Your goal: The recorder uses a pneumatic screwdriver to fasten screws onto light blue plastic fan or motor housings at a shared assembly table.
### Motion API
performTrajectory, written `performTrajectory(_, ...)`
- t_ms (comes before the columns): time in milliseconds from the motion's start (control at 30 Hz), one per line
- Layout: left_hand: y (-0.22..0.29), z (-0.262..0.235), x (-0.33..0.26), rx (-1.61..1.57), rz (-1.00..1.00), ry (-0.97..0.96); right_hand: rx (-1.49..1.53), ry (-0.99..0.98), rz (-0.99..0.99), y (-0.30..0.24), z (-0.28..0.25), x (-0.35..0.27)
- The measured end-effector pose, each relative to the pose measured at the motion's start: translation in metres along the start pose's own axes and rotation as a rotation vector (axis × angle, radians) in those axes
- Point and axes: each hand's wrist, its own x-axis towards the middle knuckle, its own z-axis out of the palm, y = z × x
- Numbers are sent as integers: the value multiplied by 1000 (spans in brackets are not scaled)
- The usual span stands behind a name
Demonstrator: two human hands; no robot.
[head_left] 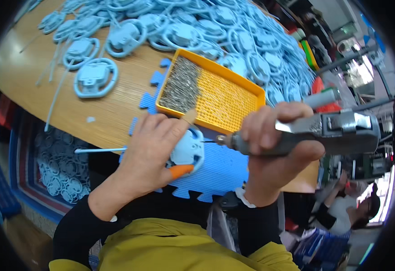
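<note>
My left hand (145, 147) presses a light blue steering-wheel-shaped plastic part (187, 151) against the blue foam mat (222, 169). An orange cover sits on its thumb and a tan one on a fingertip. A pale blue stem (99, 150) sticks out to the left of that hand. My right hand (269, 174) is wrapped round a grey power screwdriver (348, 131) held sideways. Its thin bit points left and reaches the edge of the part; whether a screw is on it is too small to tell. Just beyond stands a yellow tray (221, 69) with small metal screws (179, 83) heaped at its left end.
A large pile of similar light blue parts (184, 36) covers the far side of the wooden table (21, 67). One loose part (95, 77) lies nearer. Below left, a striped container (20, 167) holds more parts. Another person (346, 207) sits at the right.
</note>
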Motion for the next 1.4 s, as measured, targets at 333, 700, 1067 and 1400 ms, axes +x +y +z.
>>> performTrajectory(333,9,18,-1,70,-5,-45,23,-233,-2,7,-19,-10)
performTrajectory(700,-1,14,4,65,15,-44,156,-99,92,13,0,-12)
performTrajectory(1067,6,8,-1,9,70,-3,6,-139,142,6,7,-7)
performTrajectory(1400,-30,-129,-48,382,-100,-129,69,41,-36,-7,-43,12)
